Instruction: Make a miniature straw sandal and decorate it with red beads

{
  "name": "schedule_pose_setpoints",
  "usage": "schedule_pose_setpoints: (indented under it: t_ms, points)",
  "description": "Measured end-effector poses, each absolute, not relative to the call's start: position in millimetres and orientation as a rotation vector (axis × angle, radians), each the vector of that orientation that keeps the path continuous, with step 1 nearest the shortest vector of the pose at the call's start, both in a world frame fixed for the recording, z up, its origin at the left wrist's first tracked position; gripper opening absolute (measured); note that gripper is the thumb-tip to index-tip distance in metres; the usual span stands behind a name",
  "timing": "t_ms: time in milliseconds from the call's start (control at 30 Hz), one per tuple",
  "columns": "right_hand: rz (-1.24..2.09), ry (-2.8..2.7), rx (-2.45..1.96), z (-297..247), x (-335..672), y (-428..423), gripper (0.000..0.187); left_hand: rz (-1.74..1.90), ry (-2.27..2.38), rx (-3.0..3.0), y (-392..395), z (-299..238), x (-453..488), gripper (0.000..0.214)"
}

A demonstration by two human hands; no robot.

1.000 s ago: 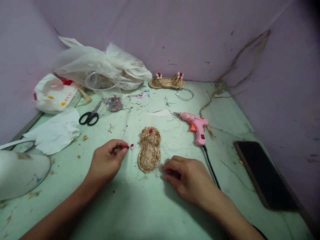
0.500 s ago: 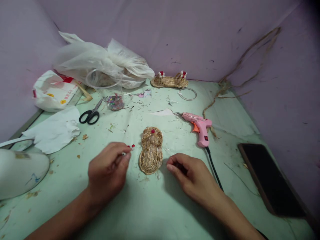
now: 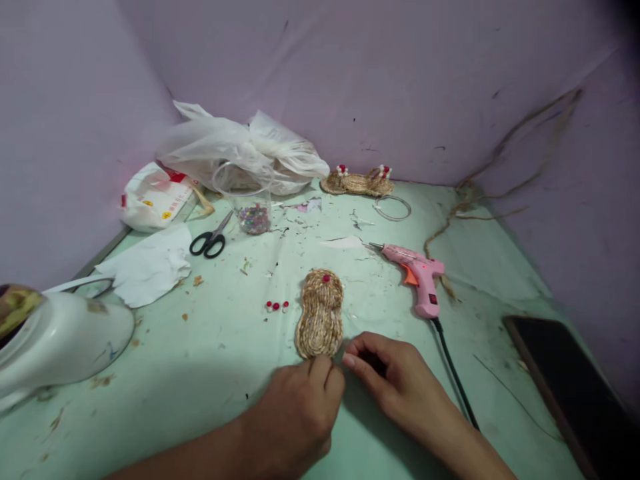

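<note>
A small woven straw slipper (image 3: 321, 320) lies upright in the middle of the table, a red bead (image 3: 326, 279) on its strap. My left hand (image 3: 303, 410) is closed just below the slipper's near end; its fingertips are turned away, so anything in them is hidden. To its right, my right hand (image 3: 395, 373) has thumb and forefinger pinched together by the slipper's lower right edge. Whatever it might hold is too small to make out. Left of the slipper rest a few red and white beads (image 3: 277, 307).
A pink glue gun (image 3: 416, 270) lies to the right, its cord running toward me past a phone (image 3: 565, 393). Scissors (image 3: 214, 241), a clear cup (image 3: 255, 213) of beads and a white plastic bag (image 3: 245, 150) stand back left. Finished-looking slippers (image 3: 357, 183) sit by the wall.
My left hand has moved right, from beside the loose beads to below the slipper, near my right hand. The beads now show fully. The camera view has shifted a little.
</note>
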State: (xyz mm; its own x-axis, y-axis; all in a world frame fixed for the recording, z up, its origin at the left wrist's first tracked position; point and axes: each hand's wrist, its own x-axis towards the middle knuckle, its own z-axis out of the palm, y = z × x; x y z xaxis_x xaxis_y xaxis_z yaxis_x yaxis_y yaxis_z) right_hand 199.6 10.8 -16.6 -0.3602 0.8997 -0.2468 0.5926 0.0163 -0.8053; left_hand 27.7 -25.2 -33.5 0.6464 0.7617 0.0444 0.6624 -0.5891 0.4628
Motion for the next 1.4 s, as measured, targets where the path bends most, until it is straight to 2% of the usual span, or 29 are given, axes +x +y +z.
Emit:
schedule_pose_setpoints:
  t_ms: [133,267,400,467,533,733,867,1067,1300,1400]
  points:
    - [1.227,-1.843,-1.377,-8.4,196.4,8.6,0.011,0.579,1.306,1.556,-18.3,-21.1,23.6,0.014]
    - [1.059,-1.85,-1.027,-2.8,187.4,0.7,0.007,0.58,1.092,0.665,-11.9,-10.3,22.7,0.016]
    - [0.984,-1.901,-0.735,-7.8,178.8,-4.3,0.028,0.621,0.893,0.385,-12.5,-10.1,23.9,0.025]
    - [0.985,-1.909,-0.674,-9.9,177.4,-4.4,0.042,0.637,0.879,0.344,-12.1,-9.5,22.4,0.027]
    - [0.995,-1.908,-0.683,-9.9,178.2,-4.0,0.047,0.647,0.892,0.355,-8.8,-6.0,17.1,0.024]
    - [0.949,-1.901,-0.867,-8.1,187.7,-6.9,0.019,0.824,1.193,0.522,17.7,13.6,-19.6,0.019]
    - [0.917,-1.916,-0.911,-12.3,190.0,-8.3,0.017,0.944,1.393,0.644,27.8,18.8,-33.8,0.021]
    - [0.802,-1.902,-0.979,-17.0,186.6,-8.9,0.009,0.507,1.188,1.022,2.4,13.4,-6.0,0.015]
    - [0.84,-1.957,-0.927,-16.3,182.3,-6.8,0.017,0.376,1.246,1.163,-7.8,5.1,2.8,0.01]
    - [0.999,-1.94,-0.97,-14.4,180.5,-8.0,0.022,0.367,1.132,1.261,-5.3,7.0,-2.9,0.015]
